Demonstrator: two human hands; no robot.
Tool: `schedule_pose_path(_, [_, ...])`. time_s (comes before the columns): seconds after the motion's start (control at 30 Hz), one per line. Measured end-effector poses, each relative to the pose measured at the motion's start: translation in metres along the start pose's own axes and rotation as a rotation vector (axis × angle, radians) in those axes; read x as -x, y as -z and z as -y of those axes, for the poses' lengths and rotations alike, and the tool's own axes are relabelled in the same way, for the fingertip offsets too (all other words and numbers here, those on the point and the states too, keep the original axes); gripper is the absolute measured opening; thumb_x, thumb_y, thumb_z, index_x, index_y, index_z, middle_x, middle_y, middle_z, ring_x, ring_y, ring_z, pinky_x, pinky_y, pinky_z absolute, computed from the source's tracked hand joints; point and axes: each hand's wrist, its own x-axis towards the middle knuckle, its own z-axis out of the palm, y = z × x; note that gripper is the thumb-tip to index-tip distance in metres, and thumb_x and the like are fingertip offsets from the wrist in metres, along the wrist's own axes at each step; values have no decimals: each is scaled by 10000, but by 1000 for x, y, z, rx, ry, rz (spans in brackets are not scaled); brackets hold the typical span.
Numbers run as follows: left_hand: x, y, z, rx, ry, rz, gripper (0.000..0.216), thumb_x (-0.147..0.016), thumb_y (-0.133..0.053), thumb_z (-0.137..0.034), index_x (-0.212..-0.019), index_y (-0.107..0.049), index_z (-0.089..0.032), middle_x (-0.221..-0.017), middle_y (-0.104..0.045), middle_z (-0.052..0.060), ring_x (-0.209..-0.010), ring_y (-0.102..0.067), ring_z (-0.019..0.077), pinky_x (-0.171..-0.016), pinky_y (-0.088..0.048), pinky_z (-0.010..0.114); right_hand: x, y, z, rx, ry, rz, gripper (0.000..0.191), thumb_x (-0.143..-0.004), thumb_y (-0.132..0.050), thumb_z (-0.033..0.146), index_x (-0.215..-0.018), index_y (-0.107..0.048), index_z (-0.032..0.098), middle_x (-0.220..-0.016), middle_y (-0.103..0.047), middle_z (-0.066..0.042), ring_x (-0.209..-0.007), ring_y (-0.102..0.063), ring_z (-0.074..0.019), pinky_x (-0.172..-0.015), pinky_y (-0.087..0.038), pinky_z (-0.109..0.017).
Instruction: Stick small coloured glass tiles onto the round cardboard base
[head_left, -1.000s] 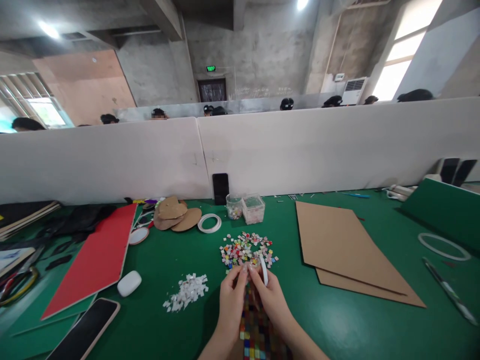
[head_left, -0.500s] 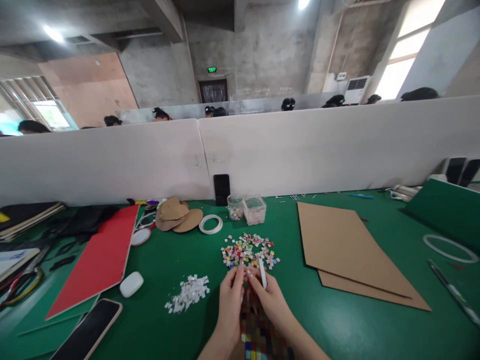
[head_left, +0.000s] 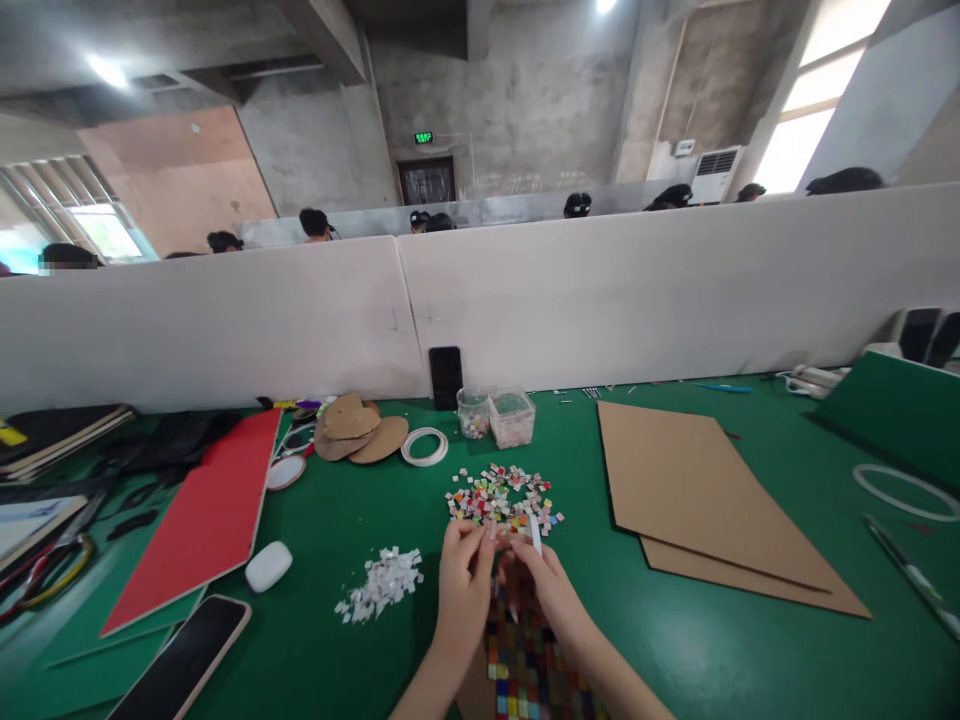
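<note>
Close together over a board covered in small coloured mosaic tiles (head_left: 517, 665), both my hands work at their fingertips. My left hand (head_left: 463, 578) is pinched closed; whatever sits in its fingertips is too small to make out. A slim white pen-like tool (head_left: 535, 534) is gripped in my right hand (head_left: 551, 590), its upper end standing up past the fingers. Just beyond the fingers lies a loose heap of multicoloured mosaic tiles (head_left: 495, 490). Left of my left hand is a pile of white paper backing bits (head_left: 382, 585). My hands and wrists cover part of the mosaic.
Two clear plastic tubs (head_left: 512, 418) stand by a black phone (head_left: 445, 378) at the partition (head_left: 600, 300). Cardboard sheets (head_left: 697, 490) lie right. Cardboard discs (head_left: 381, 440), white rings (head_left: 424, 447), a red board (head_left: 199, 510), a white case (head_left: 268, 567) and another phone (head_left: 184, 660) lie left.
My hands have shifted slightly and their fingertips have drawn a little apart. The white tool stays in my right hand, and more of the mosaic shows between my wrists.
</note>
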Motion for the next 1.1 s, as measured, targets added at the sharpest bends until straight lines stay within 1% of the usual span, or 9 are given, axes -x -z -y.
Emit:
schedule_pose_path(0.17, [0, 5, -1, -131, -153, 64, 247, -819, -496, -358, -937, -669, -226, -949, -509, 73, -915, -513, 215, -814, -414, 309, 3, 0, 10, -60, -53, 167, 402, -789, -441, 462, -544, -569, 169, -468, -537, 16, -352, -399, -73, -377, -283, -183])
schedule_pose_path(0.23, [-1, 7, 0, -167, -179, 71, 231, -822, -495, -342, -921, -669, -227, -951, -514, 74, -926, -508, 217, -824, -410, 317, 3, 1, 13, -69, -65, 210, 453, -803, -414, 477, -508, -548, 161, -421, -505, 18, -335, -361, -60, -359, -234, -171])
schedule_pose_path(0.37, [-3, 7, 3, -143, -141, 47, 221, -821, -494, -350, -843, -658, -203, -921, -521, 73, -911, -515, 215, -815, -415, 322, 0, 1, 13, -37, -89, 243, 488, -801, -408, 518, -484, -505, 160, -338, -430, 38, -278, -288, -41, -316, -156, -164])
schedule_pose_path(0.6, [-6, 3, 4, 56, 34, 41, 323, -787, -503, -458, -690, -607, -168, -789, -542, 46, -800, -534, 195, -750, -415, 297, -4, 1, 1, 91, -51, 186, 425, -735, -498, 590, -694, -545, 170, -429, -526, 34, -332, -438, -88, -347, -330, -185])
schedule_pose_path(0.7, [-7, 5, 5, 228, 191, 9, 369, -756, -526, -507, -747, -618, -150, -690, -523, 23, -682, -510, 165, -636, -406, 254, -6, 2, -5, 167, 18, 200, 451, -749, -472, 605, -705, -553, 163, -430, -493, 36, -340, -433, -92, -344, -320, -193])
schedule_pose_path(0.77, [-9, 8, 6, 318, 279, -50, 388, -745, -539, -519, -775, -619, -140, -594, -454, -15, -576, -443, 125, -547, -360, 218, -7, 3, -8, 251, 84, 186, 465, -769, -448, 599, -677, -555, 156, -432, -463, 35, -347, -414, -89, -347, -307, -198])
schedule_pose_path(0.87, [-11, 11, 4, 419, 324, -70, 348, -720, -595, -487, -744, -622, -140, -538, -382, -44, -528, -370, 94, -507, -317, 193, -8, 5, -10, 370, 197, 135, 454, -808, -412, 569, -669, -541, 157, -458, -445, 33, -377, -399, -91, -382, -315, -211])
schedule_pose_path(0.97, [-8, 9, 1, 549, 411, -20, 295, -689, -657, -419, -775, -640, -138, -613, -476, -21, -538, -390, 80, -513, -342, 183, -7, 7, -10, 459, 309, 93, 406, -844, -389, 521, -720, -531, 161, -520, -466, 23, -454, -425, -107, -456, -345, -225])
schedule_pose_path(1.1, [0, 1, -4, 827, 567, 35, 279, -645, -712, -297, -878, -634, -165, -838, -592, 33, -646, -519, 105, -588, -417, 204, -5, 8, -8, 501, 391, 95, 348, -851, -403, 482, -733, -500, 169, -608, -501, -1, -559, -464, -131, -535, -373, -235])
